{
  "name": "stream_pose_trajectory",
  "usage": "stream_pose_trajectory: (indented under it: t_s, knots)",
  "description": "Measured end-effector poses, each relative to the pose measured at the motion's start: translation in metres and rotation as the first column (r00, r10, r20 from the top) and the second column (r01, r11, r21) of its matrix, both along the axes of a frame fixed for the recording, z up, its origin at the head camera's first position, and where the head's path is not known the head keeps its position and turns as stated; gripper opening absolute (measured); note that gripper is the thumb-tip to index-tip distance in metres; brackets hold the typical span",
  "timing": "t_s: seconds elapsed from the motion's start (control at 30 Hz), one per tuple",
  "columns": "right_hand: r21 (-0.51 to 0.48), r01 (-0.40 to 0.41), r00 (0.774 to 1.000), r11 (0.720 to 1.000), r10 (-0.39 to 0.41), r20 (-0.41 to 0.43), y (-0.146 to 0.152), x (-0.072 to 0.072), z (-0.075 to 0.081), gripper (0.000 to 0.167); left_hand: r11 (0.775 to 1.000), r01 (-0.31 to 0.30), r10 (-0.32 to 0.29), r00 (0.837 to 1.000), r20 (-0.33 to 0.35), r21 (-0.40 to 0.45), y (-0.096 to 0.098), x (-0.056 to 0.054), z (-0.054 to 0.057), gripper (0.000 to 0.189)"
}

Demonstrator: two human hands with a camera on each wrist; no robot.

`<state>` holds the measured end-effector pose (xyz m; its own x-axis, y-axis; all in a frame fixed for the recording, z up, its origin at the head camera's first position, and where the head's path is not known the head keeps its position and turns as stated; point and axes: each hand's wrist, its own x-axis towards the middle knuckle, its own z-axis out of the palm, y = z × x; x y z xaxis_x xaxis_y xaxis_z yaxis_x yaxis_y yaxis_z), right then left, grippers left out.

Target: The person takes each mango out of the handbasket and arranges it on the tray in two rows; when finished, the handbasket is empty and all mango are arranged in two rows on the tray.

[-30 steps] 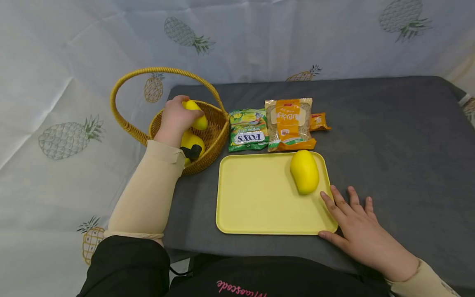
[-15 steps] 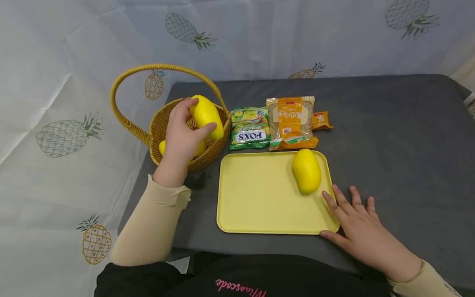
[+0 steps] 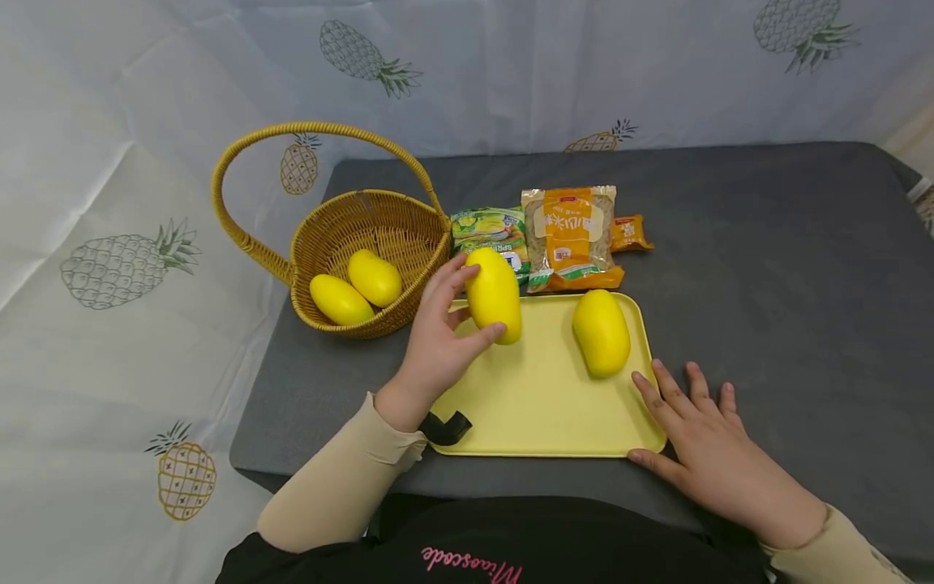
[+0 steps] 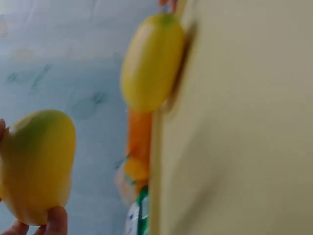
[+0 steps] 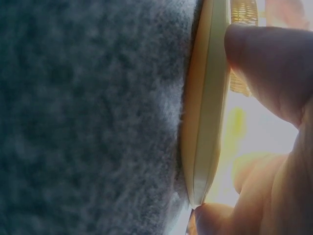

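Observation:
My left hand grips a yellow mango between thumb and fingers, held above the left part of the pale yellow tray. In the left wrist view the same mango shows a greenish end, apart from the tray. A second mango lies on the tray near its right side. My right hand rests with fingers spread at the tray's right edge; the right wrist view shows its thumb at the tray rim.
A wicker basket with a tall arched handle stands on the left, two mangoes inside. Behind the tray lie a green candy bag, partly hidden, a bag of grain-like food and a small orange packet.
My left hand has lifted the mango out of the basket and carried it right, over the tray. The right hand has stayed at the tray's edge.

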<state>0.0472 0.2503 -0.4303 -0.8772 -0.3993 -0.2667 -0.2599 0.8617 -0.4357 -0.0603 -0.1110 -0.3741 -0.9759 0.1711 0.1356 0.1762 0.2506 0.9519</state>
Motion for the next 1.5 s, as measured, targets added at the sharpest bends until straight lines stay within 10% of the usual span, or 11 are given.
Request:
stream_pose_trajectory:
  t_s: [0.4,1.5]
  knots:
    - [0.004,0.008,1.000,1.000,-0.008,0.016,-0.003,-0.001,0.003,0.106,0.981,0.185,-0.160,0.942,0.295,-0.060,0.038,0.000,-0.037,0.079]
    - [-0.011,0.013,1.000,1.000,-0.013,0.022,0.001,0.000,0.001,0.106,0.967,0.243,-0.198,0.900,0.389,-0.070,0.030,0.003,-0.032,0.085]
